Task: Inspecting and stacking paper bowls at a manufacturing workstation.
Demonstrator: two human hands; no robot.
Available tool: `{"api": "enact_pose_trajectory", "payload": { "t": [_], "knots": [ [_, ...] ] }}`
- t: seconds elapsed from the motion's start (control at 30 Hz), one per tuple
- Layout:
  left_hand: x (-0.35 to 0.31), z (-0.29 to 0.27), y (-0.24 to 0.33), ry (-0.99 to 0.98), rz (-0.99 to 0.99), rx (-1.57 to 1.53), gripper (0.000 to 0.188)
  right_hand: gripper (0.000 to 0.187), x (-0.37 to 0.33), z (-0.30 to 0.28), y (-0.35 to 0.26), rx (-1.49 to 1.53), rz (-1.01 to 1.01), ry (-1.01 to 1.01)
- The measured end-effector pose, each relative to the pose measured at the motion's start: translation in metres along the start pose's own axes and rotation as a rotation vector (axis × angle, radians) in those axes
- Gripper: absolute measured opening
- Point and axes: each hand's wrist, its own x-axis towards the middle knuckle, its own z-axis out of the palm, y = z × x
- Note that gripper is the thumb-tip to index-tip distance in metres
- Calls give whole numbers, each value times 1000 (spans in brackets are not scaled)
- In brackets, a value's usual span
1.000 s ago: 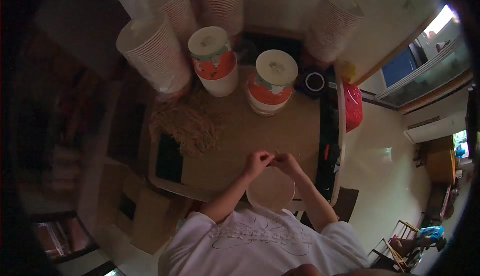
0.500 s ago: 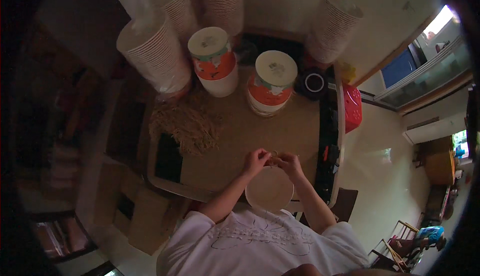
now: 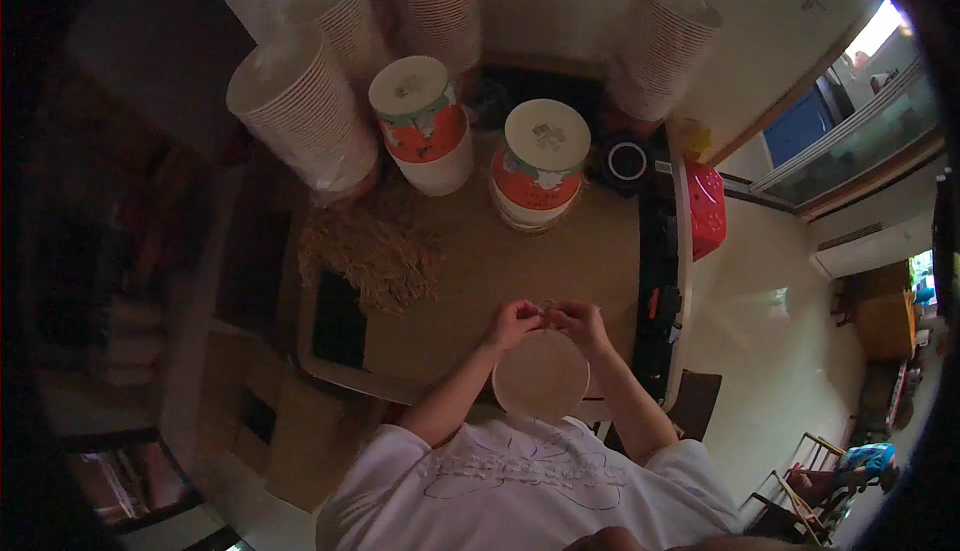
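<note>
A round white paper bucket (image 3: 541, 375), open end up, is close to my body at the near edge of the table. At its far rim my left hand (image 3: 515, 322) and my right hand (image 3: 577, 322) meet, fingers pinched together. Between the fingertips shows a bit of thin, pale brown cord (image 3: 548, 303); its ends are hidden by my fingers. A loose heap of similar brown cords (image 3: 375, 251) lies on the left part of the table, beyond my left hand.
Two printed orange and white buckets (image 3: 420, 136) (image 3: 540, 166) stand upside down on the cardboard-covered table (image 3: 500, 261). Tall bucket stacks (image 3: 305, 116) rise at the back left, another stack (image 3: 660, 61) at the back right. A dark round device (image 3: 626, 161) and a red basket (image 3: 706, 211) are at the right.
Both hands stay at the bucket's far rim, with small finger movements as they work the cord. The view has shifted slightly; the other things keep their places.
</note>
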Motion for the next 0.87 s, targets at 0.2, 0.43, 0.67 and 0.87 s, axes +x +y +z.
{"api": "enact_pose_trajectory", "payload": {
  "t": [0.2,0.43,0.67,0.87],
  "knots": [
    [-5,5,16,35,-11,61,9,15,14,-7,18,-104,-166,157],
    [-7,6,18,71,5,58,9,10,5,-9,-3,-316,-120,-33],
    [-7,6,14,78,49,66,8,7,5,-9,8,-289,-194,-30],
    [7,-10,8,-228,190,157,14,7,12,-8,28,-323,-130,-3]
  ]
}}
